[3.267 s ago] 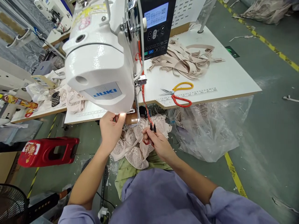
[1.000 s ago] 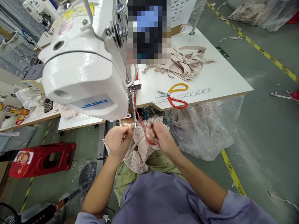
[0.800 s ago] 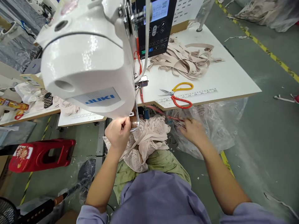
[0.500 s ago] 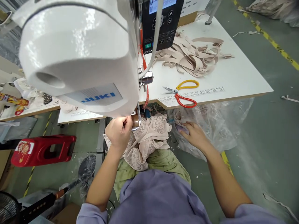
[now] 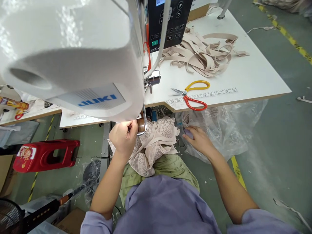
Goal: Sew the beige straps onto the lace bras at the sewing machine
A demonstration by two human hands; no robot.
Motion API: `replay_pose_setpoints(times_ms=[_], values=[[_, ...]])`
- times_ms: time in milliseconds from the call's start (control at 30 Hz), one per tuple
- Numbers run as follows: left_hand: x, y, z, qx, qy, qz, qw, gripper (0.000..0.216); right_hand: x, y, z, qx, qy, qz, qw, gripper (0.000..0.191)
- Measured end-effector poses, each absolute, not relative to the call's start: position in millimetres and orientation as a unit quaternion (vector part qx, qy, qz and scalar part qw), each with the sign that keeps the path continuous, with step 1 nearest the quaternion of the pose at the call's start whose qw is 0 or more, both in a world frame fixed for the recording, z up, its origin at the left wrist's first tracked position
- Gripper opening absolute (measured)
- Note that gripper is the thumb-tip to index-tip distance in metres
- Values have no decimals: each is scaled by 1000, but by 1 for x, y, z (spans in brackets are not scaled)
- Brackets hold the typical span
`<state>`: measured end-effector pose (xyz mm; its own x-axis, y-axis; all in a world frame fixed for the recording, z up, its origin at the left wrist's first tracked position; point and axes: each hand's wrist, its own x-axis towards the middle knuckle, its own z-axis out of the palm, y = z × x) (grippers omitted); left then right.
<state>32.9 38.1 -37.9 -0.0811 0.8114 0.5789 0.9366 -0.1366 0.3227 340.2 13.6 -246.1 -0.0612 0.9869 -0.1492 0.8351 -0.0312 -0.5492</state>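
My left hand (image 5: 123,139) is closed in a fist with the thumb pressed to the fingers, just under the head of the white sewing machine (image 5: 102,76). Whatever it grips is hidden from view. A beige lace bra (image 5: 159,136) lies bunched on my lap, to the right of that hand. My right hand (image 5: 200,140) is held out below the table edge with its fingers extended. It is over a small lavender piece (image 5: 188,132) and the clear plastic bag (image 5: 226,130); whether the fingertips touch them I cannot tell.
On the white table (image 5: 258,81) lie a heap of beige straps (image 5: 204,55) and scissors (image 5: 186,93) with yellow and red handles. A control panel (image 5: 168,27) stands behind the machine. To the left are a red stool (image 5: 46,155) and a fan (image 5: 11,213).
My right hand has shifted slightly left toward the bra. My left hand keeps its closed grip in about the same place. The camera view has tilted a little.
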Motion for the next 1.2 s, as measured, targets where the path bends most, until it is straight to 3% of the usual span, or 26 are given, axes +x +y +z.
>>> replay_pose_setpoints(times_ms=[200,333,500,667,900,1000,1133,1200], values=[[31,39,-39,-679,-651,-325,97,38,323,19,-220,-650,-673,301,184,40],[29,39,-39,-683,-649,-320,99,34,281,32,-151,-594,-656,369,284,29],[26,40,-33,-688,-652,-299,107,35,217,57,-64,-429,-738,295,430,26],[21,42,-25,-714,-636,-262,131,39,185,79,-40,-353,-800,252,414,28],[20,42,-5,-783,-578,-195,125,22,179,88,-25,-400,-807,239,364,15],[10,27,2,-814,-519,-233,120,17,178,87,-16,-427,-807,218,344,14],[-16,-15,-30,-818,-501,-280,33,26,193,83,-15,-459,-781,176,385,17],[-24,-39,-68,-769,-609,-183,-72,25,205,85,-18,-474,-760,177,407,14]])
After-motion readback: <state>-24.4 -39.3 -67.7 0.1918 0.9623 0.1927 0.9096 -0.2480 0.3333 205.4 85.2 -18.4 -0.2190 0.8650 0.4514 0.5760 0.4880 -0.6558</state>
